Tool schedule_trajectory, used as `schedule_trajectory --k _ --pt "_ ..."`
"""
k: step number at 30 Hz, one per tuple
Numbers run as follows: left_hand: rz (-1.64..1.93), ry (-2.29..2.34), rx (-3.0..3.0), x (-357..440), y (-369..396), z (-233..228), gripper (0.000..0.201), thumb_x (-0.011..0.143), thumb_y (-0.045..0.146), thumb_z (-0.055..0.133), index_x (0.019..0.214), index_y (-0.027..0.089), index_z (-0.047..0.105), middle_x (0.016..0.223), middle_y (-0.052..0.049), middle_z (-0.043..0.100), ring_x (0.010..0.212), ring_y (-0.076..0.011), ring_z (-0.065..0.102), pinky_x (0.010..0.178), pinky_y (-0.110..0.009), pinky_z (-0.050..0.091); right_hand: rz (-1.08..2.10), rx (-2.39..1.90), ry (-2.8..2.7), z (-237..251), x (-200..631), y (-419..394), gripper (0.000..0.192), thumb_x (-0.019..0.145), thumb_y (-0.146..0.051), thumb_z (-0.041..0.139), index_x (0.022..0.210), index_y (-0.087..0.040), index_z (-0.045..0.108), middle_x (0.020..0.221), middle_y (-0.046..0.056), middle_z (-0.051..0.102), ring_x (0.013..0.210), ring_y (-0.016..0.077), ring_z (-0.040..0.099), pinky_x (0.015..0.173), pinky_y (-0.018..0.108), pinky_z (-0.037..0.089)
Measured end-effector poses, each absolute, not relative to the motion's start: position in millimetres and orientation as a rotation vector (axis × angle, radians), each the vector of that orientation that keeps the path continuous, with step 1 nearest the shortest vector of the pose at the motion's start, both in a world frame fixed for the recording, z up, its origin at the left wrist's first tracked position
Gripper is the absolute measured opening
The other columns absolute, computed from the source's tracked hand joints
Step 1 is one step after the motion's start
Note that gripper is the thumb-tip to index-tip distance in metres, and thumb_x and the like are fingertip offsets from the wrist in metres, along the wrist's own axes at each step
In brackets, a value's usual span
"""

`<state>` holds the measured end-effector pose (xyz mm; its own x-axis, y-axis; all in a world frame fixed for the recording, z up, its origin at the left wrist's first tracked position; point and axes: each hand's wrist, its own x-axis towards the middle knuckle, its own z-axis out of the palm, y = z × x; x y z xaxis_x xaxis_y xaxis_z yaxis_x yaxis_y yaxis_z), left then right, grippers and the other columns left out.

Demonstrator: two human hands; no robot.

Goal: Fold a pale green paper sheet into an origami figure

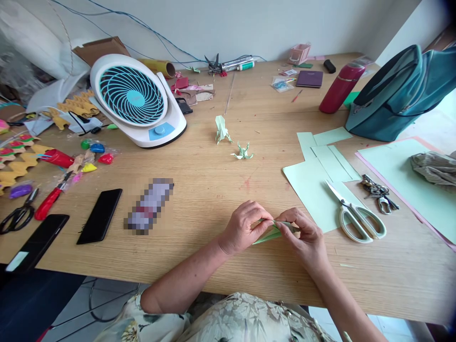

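Note:
Between my two hands is a folded piece of light green paper [268, 236], held just above the wooden table near its front edge. My left hand [248, 224] pinches its upper edge with thumb and forefinger. Close beside it, my right hand [301, 232] pinches the same edge, and the fingertips nearly meet. Parts of the paper are hidden behind the fingers. Farther back stand two folded green paper figures, an upright one [221, 129] and a low, spread one [242, 151]. Scissors with pale handles [360, 221] lie to the right on green paper sheets [309, 190].
On the left are a white fan [137, 102], two black phones [99, 216], black-handled scissors [19, 213] and coloured clay lumps [97, 148]. To the right are keys [379, 192], a red flask [342, 88], a teal bag [388, 99] and larger green sheets [402, 171].

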<state>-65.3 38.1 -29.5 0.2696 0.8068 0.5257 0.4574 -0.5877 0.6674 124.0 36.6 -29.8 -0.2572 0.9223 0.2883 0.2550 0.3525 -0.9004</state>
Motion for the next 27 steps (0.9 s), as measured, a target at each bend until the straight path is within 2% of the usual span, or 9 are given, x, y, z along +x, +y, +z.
schedule_trajectory --k 12,16,22,27 --pt "1.228 1.212 2.246 -64.2 38.1 -30.5 0.013 0.094 0.019 0.055 0.082 0.02 0.058 0.079 -0.002 0.065 0.077 -0.0149 0.059 0.076 -0.03 0.045 0.869 -1.01 -1.74 -30.1 123.7 37.1 0.007 0.09 -0.017 0.065 0.09 -0.024 0.067 0.085 0.002 0.064 0.08 0.0179 0.06 0.071 0.032 0.046" --pt "1.243 1.197 2.266 -65.3 38.7 -30.5 0.008 0.095 0.022 0.059 0.087 0.02 0.059 0.083 -0.002 0.068 0.078 -0.0157 0.06 0.077 -0.031 0.044 0.896 -0.95 -1.734 -31.8 124.8 37.8 0.009 0.09 -0.015 0.066 0.09 -0.024 0.069 0.089 0.002 0.064 0.086 0.0183 0.061 0.076 0.032 0.047" --pt "1.215 1.235 2.301 -66.2 38.4 -28.0 0.015 0.098 0.024 0.056 0.084 0.02 0.06 0.081 -0.002 0.069 0.076 -0.0157 0.059 0.076 -0.032 0.042 0.873 -0.966 -1.722 -34.0 124.2 38.7 0.012 0.091 -0.014 0.064 0.095 -0.025 0.068 0.089 0.002 0.064 0.084 0.0179 0.06 0.076 0.032 0.046" --pt "1.181 1.253 2.285 -67.5 39.2 -27.4 0.018 0.099 0.028 0.056 0.084 0.02 0.061 0.081 -0.002 0.071 0.077 -0.0152 0.059 0.078 -0.032 0.042 0.951 -0.956 -1.687 -35.3 127.3 39.0 0.009 0.092 -0.016 0.064 0.089 -0.024 0.067 0.085 0.002 0.063 0.081 0.0177 0.059 0.075 0.033 0.045"
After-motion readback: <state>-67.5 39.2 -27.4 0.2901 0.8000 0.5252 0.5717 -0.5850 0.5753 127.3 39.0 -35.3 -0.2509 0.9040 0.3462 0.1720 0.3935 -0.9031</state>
